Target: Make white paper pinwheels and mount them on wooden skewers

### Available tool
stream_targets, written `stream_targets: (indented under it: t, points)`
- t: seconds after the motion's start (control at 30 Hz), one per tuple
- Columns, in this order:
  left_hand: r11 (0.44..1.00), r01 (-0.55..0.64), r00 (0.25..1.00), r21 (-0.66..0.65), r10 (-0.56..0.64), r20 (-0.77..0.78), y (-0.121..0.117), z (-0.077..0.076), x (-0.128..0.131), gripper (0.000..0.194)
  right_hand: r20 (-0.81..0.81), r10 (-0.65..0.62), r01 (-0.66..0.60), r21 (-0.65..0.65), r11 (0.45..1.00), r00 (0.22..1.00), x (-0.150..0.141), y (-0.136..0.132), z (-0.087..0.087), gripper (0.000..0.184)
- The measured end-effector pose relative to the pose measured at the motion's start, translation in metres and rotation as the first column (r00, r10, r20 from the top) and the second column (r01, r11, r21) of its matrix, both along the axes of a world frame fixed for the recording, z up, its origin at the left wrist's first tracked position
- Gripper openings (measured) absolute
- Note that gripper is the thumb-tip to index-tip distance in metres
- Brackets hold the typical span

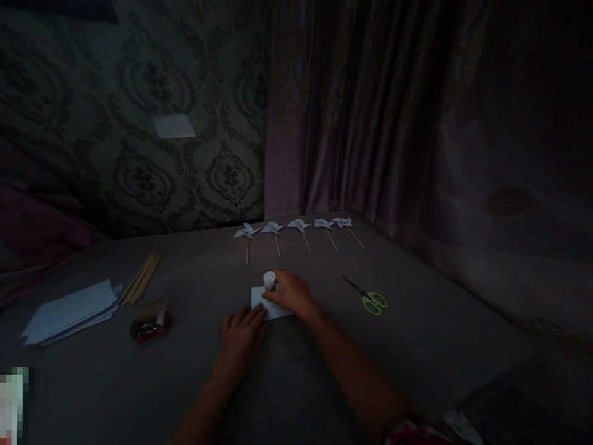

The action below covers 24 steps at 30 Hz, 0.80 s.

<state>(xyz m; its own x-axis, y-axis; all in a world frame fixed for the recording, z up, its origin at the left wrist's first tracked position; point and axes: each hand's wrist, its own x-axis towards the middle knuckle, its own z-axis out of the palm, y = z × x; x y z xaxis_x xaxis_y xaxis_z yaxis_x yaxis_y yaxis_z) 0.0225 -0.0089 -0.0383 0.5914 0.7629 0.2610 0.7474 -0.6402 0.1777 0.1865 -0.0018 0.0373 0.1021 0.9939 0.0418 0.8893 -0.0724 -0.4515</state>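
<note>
A small square of white paper (279, 311) lies on the grey surface in front of me. My right hand (291, 292) grips a small cylinder with a white top (269, 279), held upright over the paper; whether it is a bottle or a glue stick I cannot make out. Fingertips of my left hand (244, 332) rest on the paper's left edge, the hand lying flat with its fingers stretched out. To the right of my right hand are scissors with green handles (372, 301).
Several white paper pinwheels on sticks (300, 227) stretch in a row along the back. At left are a stack of white paper (71, 312), a bundle of wooden sticks (142, 278) and a small open box (150, 322) with shiny pieces inside. Curtains (333, 111) hang behind.
</note>
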Motion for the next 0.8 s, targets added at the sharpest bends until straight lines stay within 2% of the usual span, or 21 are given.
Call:
stream_targets:
  t: [0.1, 0.17, 0.37, 0.47, 0.57, 0.73, 0.8]
  points:
    - [1.0, -0.007, 1.0, -0.001, 0.007, 0.003, -0.002, 0.002, 0.001, 0.035, 0.016, -0.058, 0.058, 0.022, 0.998, 0.998, -0.006, -0.001, -0.005, 0.038]
    - [1.0, -0.006, 1.0, -0.002, 0.006, -0.004, -0.003, 0.003, 0.001, 0.035, 0.015, -0.055, 0.054, 0.032, 0.998, 0.998, -0.007, -0.001, -0.006, 0.036]
    - [1.0, 0.003, 1.0, -0.006, -0.003, 0.002, 0.0, 0.0, -0.001, 0.036, 0.028, 0.116, -0.116, -0.013, 0.993, 0.993, 0.008, 0.008, 0.003, 0.032]
    - [1.0, 0.005, 1.0, -0.027, -0.005, -0.002, 0.002, -0.001, -0.002, 0.036, 0.016, 0.147, -0.146, -0.041, 0.988, 0.989, 0.014, 0.012, 0.006, 0.029]
    - [0.999, 0.016, 1.0, -0.029, -0.016, 0.008, 0.002, -0.001, -0.002, 0.036, 0.018, 0.113, -0.113, -0.012, 0.994, 0.993, 0.01, 0.011, 0.003, 0.028]
    - [0.999, -0.003, 1.0, -0.033, 0.003, -0.004, 0.001, -0.001, -0.001, 0.036, 0.106, -0.03, 0.018, 0.115, 0.993, 0.994, -0.01, 0.004, -0.011, 0.036]
    - [0.999, 0.004, 1.0, -0.034, -0.005, -0.006, 0.001, -0.001, -0.001, 0.037, 0.108, -0.036, 0.022, 0.129, 0.991, 0.994, -0.013, 0.003, -0.013, 0.035]
